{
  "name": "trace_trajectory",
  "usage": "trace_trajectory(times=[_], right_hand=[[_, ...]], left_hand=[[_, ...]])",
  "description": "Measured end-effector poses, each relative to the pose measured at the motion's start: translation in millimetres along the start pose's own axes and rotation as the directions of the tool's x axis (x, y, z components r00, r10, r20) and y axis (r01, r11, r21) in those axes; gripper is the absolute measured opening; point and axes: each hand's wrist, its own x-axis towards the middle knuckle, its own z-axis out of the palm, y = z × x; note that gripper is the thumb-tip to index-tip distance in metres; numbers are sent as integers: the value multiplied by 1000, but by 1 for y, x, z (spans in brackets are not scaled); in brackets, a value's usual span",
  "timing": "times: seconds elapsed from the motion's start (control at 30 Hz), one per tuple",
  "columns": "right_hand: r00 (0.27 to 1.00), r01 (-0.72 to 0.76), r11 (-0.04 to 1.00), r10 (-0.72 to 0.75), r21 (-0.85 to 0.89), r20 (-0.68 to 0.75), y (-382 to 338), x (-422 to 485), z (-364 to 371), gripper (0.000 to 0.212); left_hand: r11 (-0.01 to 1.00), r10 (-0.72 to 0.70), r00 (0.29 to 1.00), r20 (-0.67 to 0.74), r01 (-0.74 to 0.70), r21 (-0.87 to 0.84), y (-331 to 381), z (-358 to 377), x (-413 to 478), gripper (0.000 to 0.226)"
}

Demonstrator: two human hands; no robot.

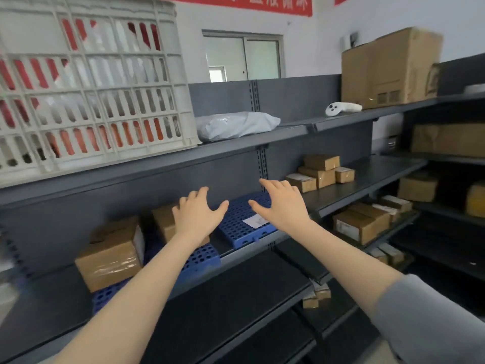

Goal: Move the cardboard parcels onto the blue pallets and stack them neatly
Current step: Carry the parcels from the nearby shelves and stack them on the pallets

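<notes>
Two blue perforated pallets lie on the middle shelf. The left pallet [202,260] carries a large taped cardboard parcel [111,254] and a second parcel [165,222] behind it. My left hand [196,215] hovers open over that second parcel, fingers spread. The right pallet [238,227] holds only a white slip of paper. My right hand [282,203] is open above this pallet and holds nothing. A cluster of several small cardboard parcels [320,173] sits on the same shelf, to the right of my right hand.
A white slatted crate [89,82], a grey poly mailer [236,124], a white controller [341,108] and a big carton [388,67] stand on the top shelf. More cardboard boxes [360,222] fill the lower shelves and the rack at right. Dark shelf edges jut out below my arms.
</notes>
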Motion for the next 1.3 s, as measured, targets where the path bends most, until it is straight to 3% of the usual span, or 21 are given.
trace_trajectory(times=[0.4, 0.67, 0.97, 1.3], right_hand=[[971, -236, 957, 225, -170, -79, 204, -83, -115, 66], [920, -390, 898, 368, -205, -136, 309, -138, -171, 64], [836, -548, 799, 518, -246, -182, 401, -142, -146, 65], [755, -654, 711, 593, -257, -279, 497, -41, -122, 66]], left_hand=[[968, 207, 975, 77, -193, -159, 218, 56, -26, 67], [899, 375, 921, 101, -335, -282, 348, 108, -47, 65], [818, 528, 836, 147, -455, -352, 439, 191, -20, 64], [757, 610, 782, 125, -529, -384, 503, 272, 115, 65]])
